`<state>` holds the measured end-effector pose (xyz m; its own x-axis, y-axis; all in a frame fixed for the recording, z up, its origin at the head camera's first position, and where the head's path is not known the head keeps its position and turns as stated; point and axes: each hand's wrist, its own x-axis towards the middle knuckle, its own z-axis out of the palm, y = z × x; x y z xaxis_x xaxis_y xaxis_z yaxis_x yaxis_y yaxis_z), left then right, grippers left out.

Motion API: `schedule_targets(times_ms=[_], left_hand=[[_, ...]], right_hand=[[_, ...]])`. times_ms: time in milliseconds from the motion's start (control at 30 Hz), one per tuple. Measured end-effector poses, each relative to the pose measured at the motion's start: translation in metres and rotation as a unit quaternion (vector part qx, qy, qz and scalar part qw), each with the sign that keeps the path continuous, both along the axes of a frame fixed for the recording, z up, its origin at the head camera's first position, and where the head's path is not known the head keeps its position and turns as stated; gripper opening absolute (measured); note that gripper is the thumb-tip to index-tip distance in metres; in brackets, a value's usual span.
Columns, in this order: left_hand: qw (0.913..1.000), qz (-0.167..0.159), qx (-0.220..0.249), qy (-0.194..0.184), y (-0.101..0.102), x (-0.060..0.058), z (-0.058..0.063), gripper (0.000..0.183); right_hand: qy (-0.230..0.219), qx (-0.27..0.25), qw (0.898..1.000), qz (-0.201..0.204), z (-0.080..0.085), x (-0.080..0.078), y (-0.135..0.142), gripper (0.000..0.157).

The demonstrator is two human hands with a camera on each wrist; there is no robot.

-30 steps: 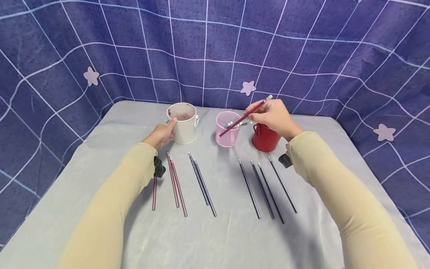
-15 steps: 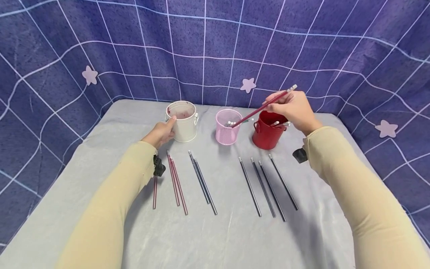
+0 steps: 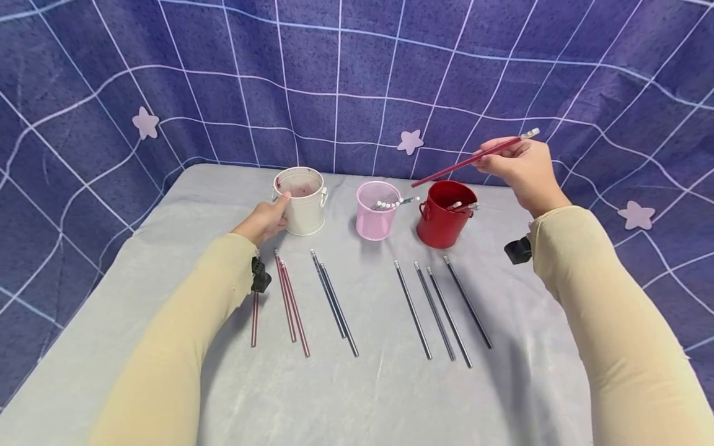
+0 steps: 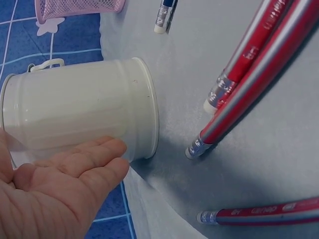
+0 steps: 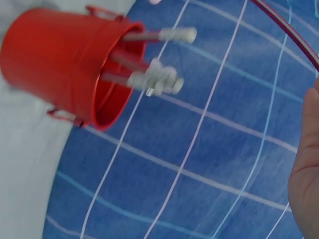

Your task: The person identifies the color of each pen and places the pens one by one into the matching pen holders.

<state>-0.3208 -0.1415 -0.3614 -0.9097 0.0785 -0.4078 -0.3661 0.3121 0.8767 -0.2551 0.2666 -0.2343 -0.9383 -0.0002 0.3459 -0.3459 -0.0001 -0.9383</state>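
My right hand (image 3: 524, 164) pinches a red pencil (image 3: 468, 162) above and to the right of the red bucket (image 3: 443, 223). The pencil slants, its white eraser end up at the right and its other end over the gap left of the bucket. In the right wrist view, several pencils with eraser ends out stand in the red bucket (image 5: 60, 64); the held pencil (image 5: 289, 27) shows at the upper right. My left hand (image 3: 266, 220) holds the white bucket (image 3: 305, 217), thumb at the rim. In the left wrist view its fingers (image 4: 102, 152) lie along the bucket's wall (image 4: 79, 99).
Between the buckets stands a pink mesh cup (image 3: 375, 223) with several white-ended pencils. Red pencils (image 3: 290, 303) lie on the grey cloth (image 3: 374, 402) near the left forearm, with two dark blue ones (image 3: 337, 303) beside them. Several dark pencils (image 3: 413, 310) lie at the right.
My right hand has carried the red pencil right and up, from over the pink cup to past the red bucket. The left hand has stayed at the white bucket.
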Motion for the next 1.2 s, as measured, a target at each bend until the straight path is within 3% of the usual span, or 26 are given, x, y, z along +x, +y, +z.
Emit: schedule_targets(times_ms=[300, 533, 667, 1033, 1200], left_hand=[[1.0, -0.005, -0.008, 0.0, -0.001, 0.0, 0.0, 0.08], [1.0, -0.006, -0.005, 0.004, -0.002, 0.0, 0.0, 0.081], [1.0, -0.006, -0.002, 0.005, 0.0, 0.0, 0.0, 0.081], [1.0, 0.001, -0.004, 0.004, 0.001, -0.003, -0.002, 0.08], [1.0, 0.002, 0.003, 0.009, 0.001, -0.001, -0.002, 0.08]], right_hand=[[-0.016, 0.025, 0.996, -0.079, -0.007, -0.004, 0.039, 0.021], [-0.041, 0.005, 0.994, -0.105, -0.012, -0.001, 0.061, 0.025], [-0.051, 0.057, 0.99, -0.122, -0.016, -0.001, 0.067, 0.029], [-0.06, 0.168, 0.976, -0.126, -0.038, -0.003, 0.068, 0.04], [-0.071, 0.16, 0.979, -0.108, -0.051, -0.007, 0.065, 0.03]])
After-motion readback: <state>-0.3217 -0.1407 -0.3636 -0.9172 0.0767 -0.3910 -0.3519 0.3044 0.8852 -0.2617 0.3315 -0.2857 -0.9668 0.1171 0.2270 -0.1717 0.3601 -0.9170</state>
